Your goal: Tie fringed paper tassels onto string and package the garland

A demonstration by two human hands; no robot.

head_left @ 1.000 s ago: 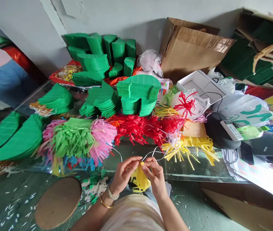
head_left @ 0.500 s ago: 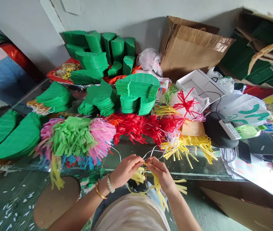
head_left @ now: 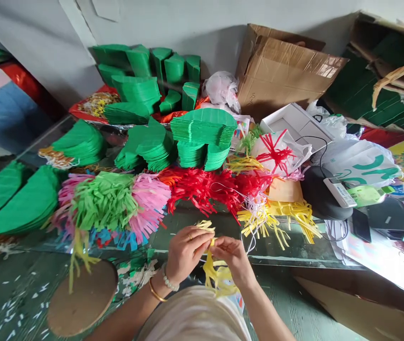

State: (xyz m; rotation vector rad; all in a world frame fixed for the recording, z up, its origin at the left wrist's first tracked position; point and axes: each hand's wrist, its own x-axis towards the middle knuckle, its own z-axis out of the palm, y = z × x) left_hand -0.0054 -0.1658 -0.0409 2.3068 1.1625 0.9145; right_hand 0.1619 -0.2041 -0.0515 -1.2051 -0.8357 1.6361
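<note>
Here they meet, just in front of the table (head_left: 280, 250): left hand (head_left: 188, 253) and right hand (head_left: 235, 260), fingertips nearly touching, the yellow fringe (head_left: 220, 278) between them. Its long axis runs near to far, narrow neck up at the fingers, loose strips hanging on the near side, nearer the right wrist. Left thumb and fingers pinch together on it; right fingertips close on the neck. Beyond, well apart, lies the red fringe (head_left: 197, 194).
</note>
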